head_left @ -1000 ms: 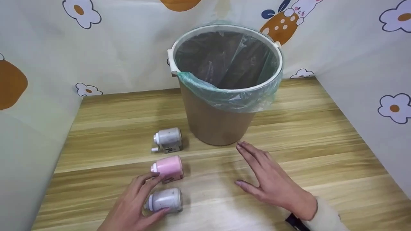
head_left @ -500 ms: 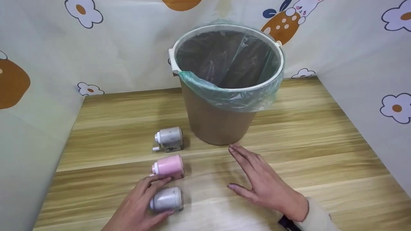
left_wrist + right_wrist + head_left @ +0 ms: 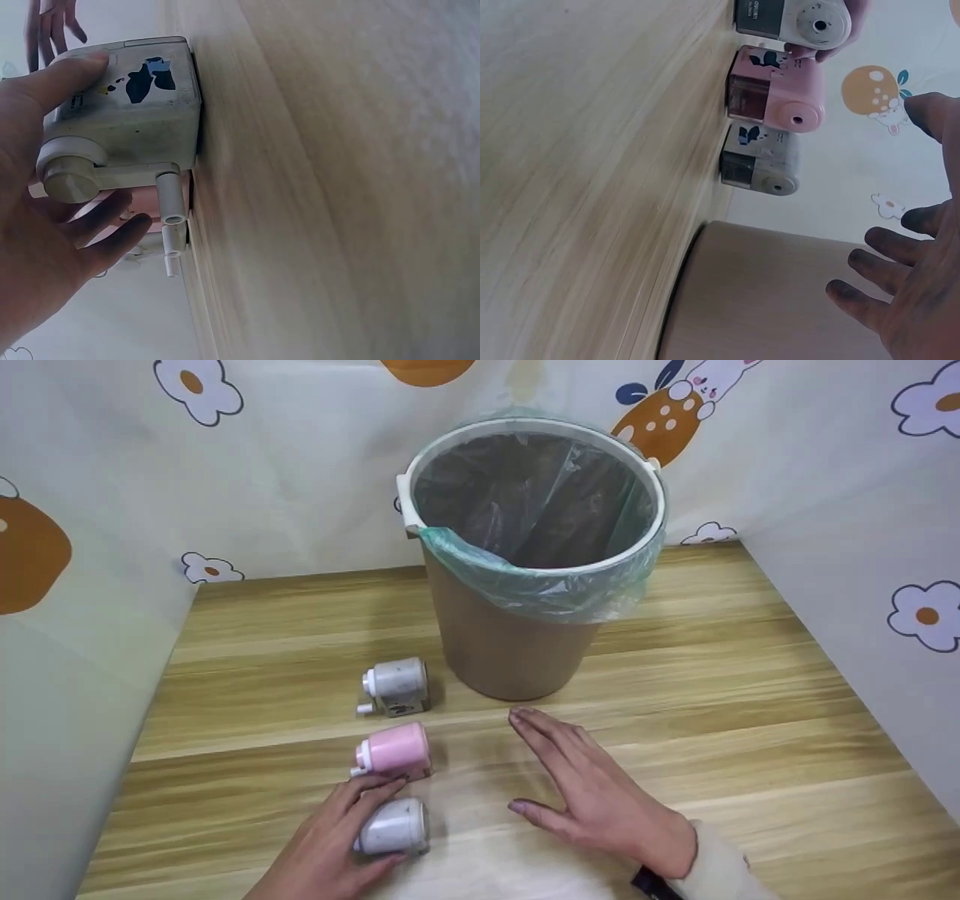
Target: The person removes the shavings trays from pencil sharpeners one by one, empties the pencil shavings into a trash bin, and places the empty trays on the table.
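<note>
Three crank pencil sharpeners stand in a row on the wooden table. My left hand (image 3: 330, 840) grips the nearest grey pencil sharpener (image 3: 395, 826), thumb on its near side and fingers around its far side. In the left wrist view, the thumb lies on the printed face of that sharpener (image 3: 150, 90), above its crank handle (image 3: 171, 196). Just beyond is the pink pencil sharpener (image 3: 396, 748), with another grey sharpener (image 3: 399, 681) farthest back. To the right my right hand (image 3: 600, 795) hovers with fingers spread, holding nothing; its fingertips look dark in the right wrist view.
A tall brown bin (image 3: 510, 652) stands at the back middle, behind the hands. A green plastic liner (image 3: 555, 592) folds over its white rim. Patterned cloth walls (image 3: 300, 472) enclose the table (image 3: 750, 720) at the back and both sides.
My left hand has moved right and closed around the nearest grey sharpener, its fingers leaving the pink one's side. My right hand has drifted left and slightly nearer.
</note>
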A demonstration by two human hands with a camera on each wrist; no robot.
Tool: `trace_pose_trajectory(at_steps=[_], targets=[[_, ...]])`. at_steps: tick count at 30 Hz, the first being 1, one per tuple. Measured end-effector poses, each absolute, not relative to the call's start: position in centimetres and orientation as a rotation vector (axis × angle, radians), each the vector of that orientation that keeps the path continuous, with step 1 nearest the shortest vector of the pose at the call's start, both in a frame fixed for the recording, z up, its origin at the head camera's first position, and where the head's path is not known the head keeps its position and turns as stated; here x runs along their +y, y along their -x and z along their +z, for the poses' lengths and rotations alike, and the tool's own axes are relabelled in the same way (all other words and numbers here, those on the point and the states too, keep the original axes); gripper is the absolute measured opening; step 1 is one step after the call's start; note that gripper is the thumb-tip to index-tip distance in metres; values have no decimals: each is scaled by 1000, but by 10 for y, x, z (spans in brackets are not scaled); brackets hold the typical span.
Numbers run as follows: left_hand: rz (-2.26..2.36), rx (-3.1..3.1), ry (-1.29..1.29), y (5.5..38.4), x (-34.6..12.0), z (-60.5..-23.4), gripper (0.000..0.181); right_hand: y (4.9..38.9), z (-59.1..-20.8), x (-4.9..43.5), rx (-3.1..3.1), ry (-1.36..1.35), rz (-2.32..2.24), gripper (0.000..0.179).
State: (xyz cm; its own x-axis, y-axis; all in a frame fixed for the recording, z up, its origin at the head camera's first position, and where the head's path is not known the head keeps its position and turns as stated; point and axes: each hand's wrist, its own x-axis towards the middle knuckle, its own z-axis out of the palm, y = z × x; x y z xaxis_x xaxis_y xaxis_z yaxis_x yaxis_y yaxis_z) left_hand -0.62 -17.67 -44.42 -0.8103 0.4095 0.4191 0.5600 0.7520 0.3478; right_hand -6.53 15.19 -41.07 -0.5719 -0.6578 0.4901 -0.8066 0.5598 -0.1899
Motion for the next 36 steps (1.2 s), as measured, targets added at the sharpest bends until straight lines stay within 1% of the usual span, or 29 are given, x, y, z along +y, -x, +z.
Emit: trace_pose_trajectory(at_steps=[4, 12, 18, 26, 31, 36], targets=[[-692, -2655, 773, 6, -178, -445, 81, 65, -412, 148, -2433, -1202, 576, 85], [-889, -2836, 717, 3, -177, -438, 70, 64, -416, 141, -2437, -1227, 594, 84], [-955, -2828, 726, 4, -177, -437, 64, 64, -418, 135, -2427, -1260, 604, 84], [-952, -2820, 779, 6, -178, -435, 61, 62, -417, 130, -2469, -1278, 612, 83], [-977, -2828, 758, 7, -177, -426, 58, 62, -418, 127, -2475, -1279, 611, 84], [-962, -2794, 780, 7, -178, -416, 59, 62, -417, 121, -2496, -1304, 629, 83]])
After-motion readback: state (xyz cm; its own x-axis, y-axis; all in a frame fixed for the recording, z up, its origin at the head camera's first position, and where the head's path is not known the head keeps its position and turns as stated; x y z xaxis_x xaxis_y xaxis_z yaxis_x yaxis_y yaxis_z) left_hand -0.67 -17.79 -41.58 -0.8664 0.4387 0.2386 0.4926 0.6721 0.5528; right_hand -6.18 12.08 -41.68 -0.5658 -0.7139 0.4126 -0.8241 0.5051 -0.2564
